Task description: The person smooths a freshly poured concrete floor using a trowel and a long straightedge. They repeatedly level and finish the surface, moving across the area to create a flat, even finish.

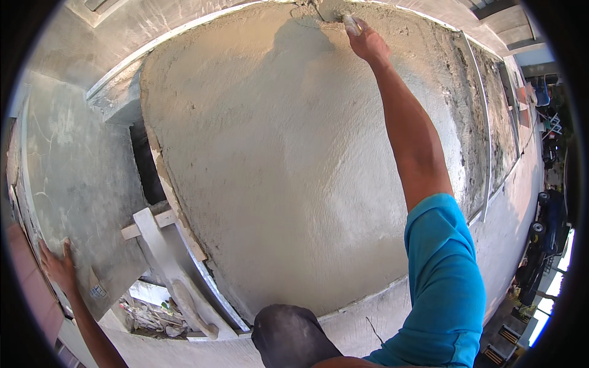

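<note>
My right hand [370, 44] reaches to the far edge of a wet cement surface [264, 165], closed round the pale handle of a trowel [331, 11]. The trowel's blade lies against the mortar there and is hard to make out. At the left, my left hand [59, 270] rests on a smooth grey concrete slab [80, 159], fingers apart and holding nothing. Between that slab and the wet surface lies a long cement-smeared wooden float [165, 257] with a raised handle.
A dark gap [145, 162] separates the slab from the wet cement. Rubble fills an opening [153, 316] beside the float. A long straight strip [481, 116] crosses rough mortar at the right. My dark-clothed knee [288, 337] is at the near edge. A parked vehicle [543, 233] stands far right.
</note>
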Demonstrator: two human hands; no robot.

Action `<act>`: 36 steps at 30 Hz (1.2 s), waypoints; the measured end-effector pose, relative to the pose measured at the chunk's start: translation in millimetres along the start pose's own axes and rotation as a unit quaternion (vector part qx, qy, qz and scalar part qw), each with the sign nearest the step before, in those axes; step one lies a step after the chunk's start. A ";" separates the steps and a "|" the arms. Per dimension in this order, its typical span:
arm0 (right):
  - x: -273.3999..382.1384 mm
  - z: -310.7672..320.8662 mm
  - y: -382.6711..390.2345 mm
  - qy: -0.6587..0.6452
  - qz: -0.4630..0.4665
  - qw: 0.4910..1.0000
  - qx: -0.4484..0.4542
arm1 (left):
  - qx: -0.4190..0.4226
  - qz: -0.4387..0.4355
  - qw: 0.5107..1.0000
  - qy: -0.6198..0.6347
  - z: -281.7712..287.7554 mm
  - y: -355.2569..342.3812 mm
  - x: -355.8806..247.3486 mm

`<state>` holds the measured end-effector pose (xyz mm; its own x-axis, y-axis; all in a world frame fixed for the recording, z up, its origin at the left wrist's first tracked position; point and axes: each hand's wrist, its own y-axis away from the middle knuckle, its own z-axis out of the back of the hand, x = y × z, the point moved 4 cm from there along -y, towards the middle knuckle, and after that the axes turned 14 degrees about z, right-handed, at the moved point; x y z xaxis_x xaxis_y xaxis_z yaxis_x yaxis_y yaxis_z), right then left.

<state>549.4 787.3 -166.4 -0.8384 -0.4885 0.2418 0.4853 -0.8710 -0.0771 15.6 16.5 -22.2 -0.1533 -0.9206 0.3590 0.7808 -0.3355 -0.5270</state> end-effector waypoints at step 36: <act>109.6 -34.1 40.6 0.010 0.019 0.999 -0.027 | 0.004 0.021 1.000 0.002 6.8 3.5 -14.8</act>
<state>468.7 696.6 -176.0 -0.8240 -0.5224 0.2191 0.5038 -0.8527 -0.1383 24.7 30.2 -24.1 -0.1230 -0.9349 0.3330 0.7915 -0.2948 -0.5353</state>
